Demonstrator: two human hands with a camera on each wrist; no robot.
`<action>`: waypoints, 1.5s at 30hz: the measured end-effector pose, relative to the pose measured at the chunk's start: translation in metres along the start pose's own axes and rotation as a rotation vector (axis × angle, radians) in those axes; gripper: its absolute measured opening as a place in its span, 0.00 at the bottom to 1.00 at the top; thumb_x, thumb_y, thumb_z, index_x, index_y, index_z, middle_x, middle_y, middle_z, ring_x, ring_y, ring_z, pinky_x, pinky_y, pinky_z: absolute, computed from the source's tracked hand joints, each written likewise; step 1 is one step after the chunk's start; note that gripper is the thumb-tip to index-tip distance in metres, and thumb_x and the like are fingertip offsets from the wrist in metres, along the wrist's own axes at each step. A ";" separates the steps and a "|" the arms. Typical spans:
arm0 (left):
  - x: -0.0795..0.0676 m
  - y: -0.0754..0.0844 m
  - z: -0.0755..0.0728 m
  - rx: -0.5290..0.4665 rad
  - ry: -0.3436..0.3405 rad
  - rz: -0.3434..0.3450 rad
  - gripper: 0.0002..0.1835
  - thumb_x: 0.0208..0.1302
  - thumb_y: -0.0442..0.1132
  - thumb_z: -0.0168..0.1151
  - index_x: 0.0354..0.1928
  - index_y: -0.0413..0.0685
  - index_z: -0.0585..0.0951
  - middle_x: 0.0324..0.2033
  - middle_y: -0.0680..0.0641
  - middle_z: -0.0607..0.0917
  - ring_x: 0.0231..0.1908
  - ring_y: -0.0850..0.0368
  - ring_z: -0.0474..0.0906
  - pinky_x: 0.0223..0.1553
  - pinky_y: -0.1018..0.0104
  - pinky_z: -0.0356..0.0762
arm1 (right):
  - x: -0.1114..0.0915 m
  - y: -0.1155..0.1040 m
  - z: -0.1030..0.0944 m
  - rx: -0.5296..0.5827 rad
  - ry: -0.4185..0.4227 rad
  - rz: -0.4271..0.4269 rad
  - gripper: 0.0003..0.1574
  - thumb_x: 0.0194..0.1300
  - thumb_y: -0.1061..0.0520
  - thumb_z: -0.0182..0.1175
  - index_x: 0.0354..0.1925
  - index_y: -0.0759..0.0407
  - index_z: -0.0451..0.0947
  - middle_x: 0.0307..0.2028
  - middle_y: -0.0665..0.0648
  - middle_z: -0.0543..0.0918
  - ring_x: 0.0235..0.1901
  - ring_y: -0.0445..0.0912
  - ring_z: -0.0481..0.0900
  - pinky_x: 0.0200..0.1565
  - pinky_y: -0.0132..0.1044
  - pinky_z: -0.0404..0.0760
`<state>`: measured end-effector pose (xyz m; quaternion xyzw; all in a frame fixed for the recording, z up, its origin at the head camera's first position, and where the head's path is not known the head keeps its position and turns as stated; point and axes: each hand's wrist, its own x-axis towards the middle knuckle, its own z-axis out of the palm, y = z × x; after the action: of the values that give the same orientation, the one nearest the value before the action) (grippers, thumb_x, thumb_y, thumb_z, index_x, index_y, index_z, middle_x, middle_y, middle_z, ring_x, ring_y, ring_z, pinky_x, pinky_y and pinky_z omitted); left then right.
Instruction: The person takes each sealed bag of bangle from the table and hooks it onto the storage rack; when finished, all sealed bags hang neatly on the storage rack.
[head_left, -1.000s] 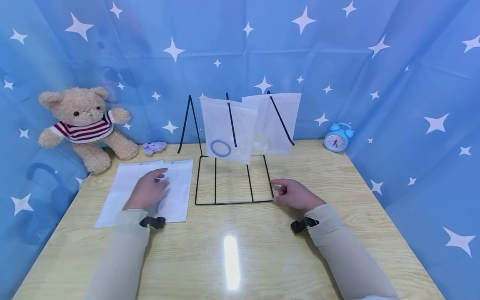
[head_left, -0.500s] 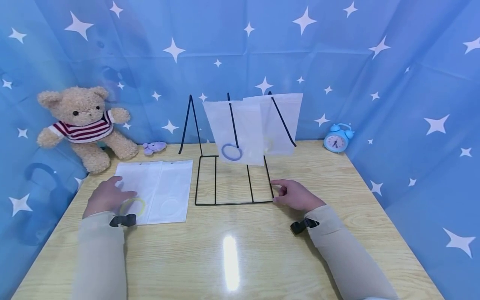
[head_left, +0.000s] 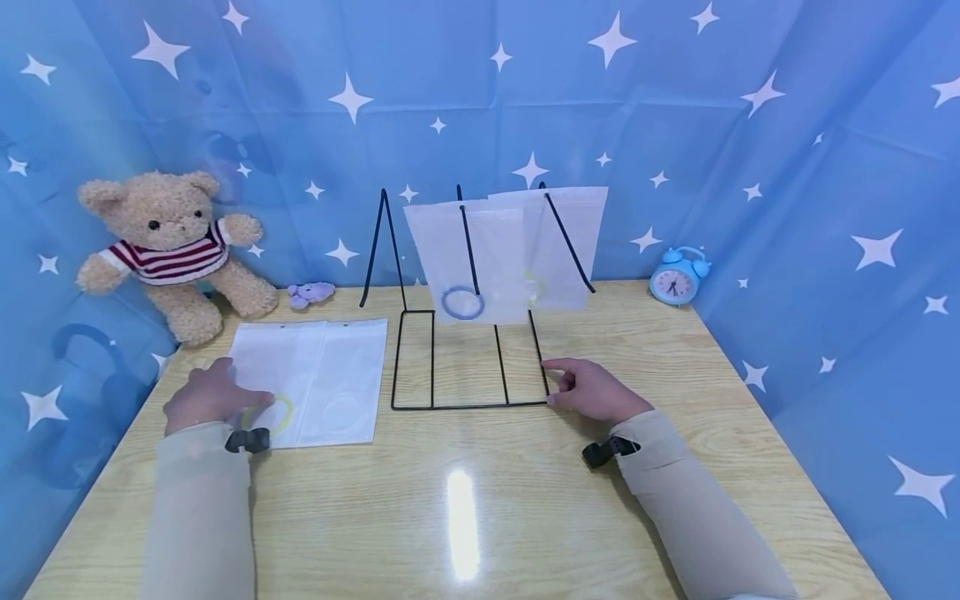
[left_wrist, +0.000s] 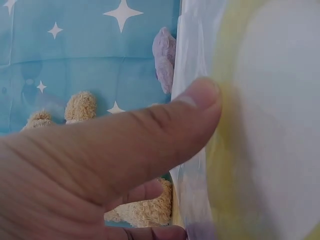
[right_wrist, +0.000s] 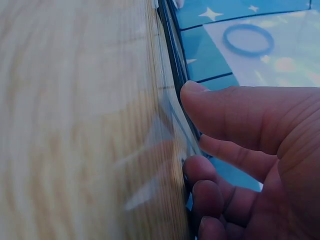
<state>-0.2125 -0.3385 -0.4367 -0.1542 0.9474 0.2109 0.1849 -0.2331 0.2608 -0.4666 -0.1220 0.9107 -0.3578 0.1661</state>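
My left hand (head_left: 206, 398) is at the left edge of a clear-white plastic bag (head_left: 277, 358) lying on the table. Its thumb touches the bag over a yellow ring (left_wrist: 218, 180) inside; the fingers spread along the edge. Beside it lies a similar bag (head_left: 352, 354) with a pale ring. My right hand (head_left: 597, 389) pinches the right front corner of a black wire display rack (head_left: 450, 407) between thumb and fingers. From the rack's middle prong hangs a bag (head_left: 438, 250) with a blue ring, and from the right prong another bag (head_left: 585, 225) with a yellowish ring.
The rack's left prong (head_left: 371, 258) bears no bag. A teddy bear (head_left: 168, 250) sits at the back left, next to a small purple plush toy (head_left: 311, 294). At the back right stands a blue alarm clock (head_left: 673, 284). A starry blue curtain (head_left: 300, 125) encloses the wooden table (head_left: 360, 517).
My left hand has moved left across the lying bags to the outer edge of the left one, and its thumb has lowered over the ring. The hanging bags swayed and settled. The right hand stays put.
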 end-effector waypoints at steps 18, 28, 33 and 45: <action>0.000 -0.001 0.003 0.015 0.018 -0.042 0.70 0.57 0.71 0.71 0.79 0.25 0.47 0.69 0.12 0.54 0.65 0.11 0.58 0.62 0.11 0.48 | 0.001 0.003 -0.001 0.002 -0.006 -0.010 0.42 0.70 0.54 0.71 0.77 0.55 0.69 0.34 0.54 0.77 0.31 0.48 0.72 0.34 0.41 0.72; -0.003 -0.002 0.005 -0.062 0.050 -0.028 0.70 0.57 0.69 0.72 0.82 0.32 0.43 0.74 0.16 0.53 0.67 0.09 0.53 0.63 0.11 0.45 | 0.000 0.002 0.000 -0.008 0.000 -0.012 0.42 0.70 0.54 0.71 0.77 0.55 0.70 0.33 0.54 0.77 0.31 0.48 0.72 0.34 0.40 0.72; 0.000 -0.004 0.004 -0.153 0.008 -0.017 0.75 0.55 0.67 0.76 0.83 0.34 0.34 0.77 0.17 0.47 0.72 0.13 0.50 0.67 0.16 0.53 | 0.000 0.001 0.000 0.000 0.000 -0.006 0.42 0.69 0.54 0.71 0.77 0.54 0.70 0.33 0.54 0.77 0.31 0.48 0.72 0.34 0.40 0.72; 0.008 -0.005 0.000 -0.182 0.015 0.064 0.55 0.72 0.46 0.63 0.83 0.35 0.36 0.80 0.24 0.41 0.76 0.16 0.40 0.71 0.20 0.49 | 0.000 0.002 0.000 0.003 -0.003 -0.009 0.42 0.70 0.54 0.71 0.77 0.53 0.69 0.32 0.54 0.77 0.29 0.48 0.71 0.33 0.41 0.72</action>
<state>-0.2180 -0.3452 -0.4418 -0.1416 0.9301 0.3010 0.1561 -0.2333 0.2623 -0.4678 -0.1264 0.9094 -0.3596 0.1662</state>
